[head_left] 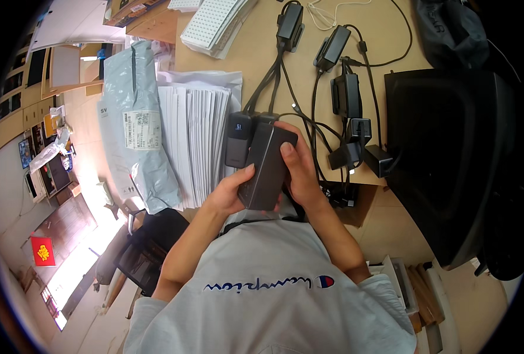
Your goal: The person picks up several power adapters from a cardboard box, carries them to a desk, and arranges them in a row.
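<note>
Light grey shirt [262, 248] is nearest to the camera, and just beyond it two hands hold one long black box [265, 171]. This box looks stiff, perhaps rather heavy for its size, and its smooth sides may slip a little; so it seems good to grip it by both long sides. It lies between the hands: the left hand [229, 192] is closed on its near left side, the right hand [300, 171] on its right side and far end. A dark device with small lit display [238, 138] is just beside, at the worktop [235, 65].
</note>
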{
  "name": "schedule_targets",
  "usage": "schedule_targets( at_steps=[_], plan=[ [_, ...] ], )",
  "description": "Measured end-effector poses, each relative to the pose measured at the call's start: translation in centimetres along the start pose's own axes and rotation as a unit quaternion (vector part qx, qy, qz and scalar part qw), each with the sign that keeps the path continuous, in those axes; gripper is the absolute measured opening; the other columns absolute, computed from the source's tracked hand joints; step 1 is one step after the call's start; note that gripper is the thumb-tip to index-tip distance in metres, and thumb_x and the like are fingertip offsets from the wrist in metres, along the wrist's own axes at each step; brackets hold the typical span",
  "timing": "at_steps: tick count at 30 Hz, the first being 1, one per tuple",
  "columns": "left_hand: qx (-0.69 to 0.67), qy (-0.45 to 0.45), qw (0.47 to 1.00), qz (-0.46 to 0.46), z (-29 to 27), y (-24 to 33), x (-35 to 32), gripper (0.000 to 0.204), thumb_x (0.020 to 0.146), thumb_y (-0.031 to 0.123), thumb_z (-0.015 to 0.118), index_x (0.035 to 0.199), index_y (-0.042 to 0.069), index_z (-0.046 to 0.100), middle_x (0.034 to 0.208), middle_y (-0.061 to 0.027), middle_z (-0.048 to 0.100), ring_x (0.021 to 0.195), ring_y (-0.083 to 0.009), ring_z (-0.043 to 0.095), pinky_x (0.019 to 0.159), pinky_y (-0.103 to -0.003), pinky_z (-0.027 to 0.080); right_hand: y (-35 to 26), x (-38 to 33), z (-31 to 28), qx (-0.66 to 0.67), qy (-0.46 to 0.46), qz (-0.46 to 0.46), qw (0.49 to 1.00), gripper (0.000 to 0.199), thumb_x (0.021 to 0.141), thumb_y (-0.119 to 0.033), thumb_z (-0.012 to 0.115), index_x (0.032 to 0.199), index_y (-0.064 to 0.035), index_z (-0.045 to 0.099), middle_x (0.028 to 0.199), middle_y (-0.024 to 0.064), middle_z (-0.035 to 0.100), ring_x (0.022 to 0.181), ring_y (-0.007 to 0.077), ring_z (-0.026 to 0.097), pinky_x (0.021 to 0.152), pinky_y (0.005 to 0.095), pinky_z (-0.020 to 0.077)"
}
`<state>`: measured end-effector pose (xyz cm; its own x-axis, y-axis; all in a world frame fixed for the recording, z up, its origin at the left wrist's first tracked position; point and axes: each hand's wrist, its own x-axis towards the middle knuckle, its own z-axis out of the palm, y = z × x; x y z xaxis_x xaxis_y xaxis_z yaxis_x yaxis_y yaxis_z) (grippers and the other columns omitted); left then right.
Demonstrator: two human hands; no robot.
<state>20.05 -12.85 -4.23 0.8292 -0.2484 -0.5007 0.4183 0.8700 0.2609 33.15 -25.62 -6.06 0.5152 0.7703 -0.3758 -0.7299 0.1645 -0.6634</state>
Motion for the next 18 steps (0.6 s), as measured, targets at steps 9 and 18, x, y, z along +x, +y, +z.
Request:
schedule_targets(
  at_steps=[9,18],
  plan=[
    [0.241,0.237,0.939,0.059,1.6,-0.1,2.0,0.054,0.091,0.021,0.071,0.136,0.001,0.048,0.117,-0.0113,0.063,0.102,-0.022,0.066,0.083,-0.035,0.055,-0.4,0.4,-0.6,0.014,0.11,0.032,0.993,0.046,0.091,-0.015,0.073,0.127,0.0047,0.052,0.113,0.01,0.066,0.101,0.013,0.063,0.087,0.0273,0.0508],
    [-0.012,0.035,0.997,0.067,-0.1,-1.0,1.5,0.065,0.098,0.054,0.049,0.134,0.0,0.05,0.108,-0.0161,0.066,0.097,-0.0237,0.066,0.077,-0.033,0.055,-2.4,0.9,-2.0,0.073,-0.031,0.061,0.995,0.05,0.103,-0.033,0.056,0.144,-0.0058,0.047,0.13,0.0065,0.059,0.115,0.014,0.055,0.099,0.0289,0.0432]
  ],
)
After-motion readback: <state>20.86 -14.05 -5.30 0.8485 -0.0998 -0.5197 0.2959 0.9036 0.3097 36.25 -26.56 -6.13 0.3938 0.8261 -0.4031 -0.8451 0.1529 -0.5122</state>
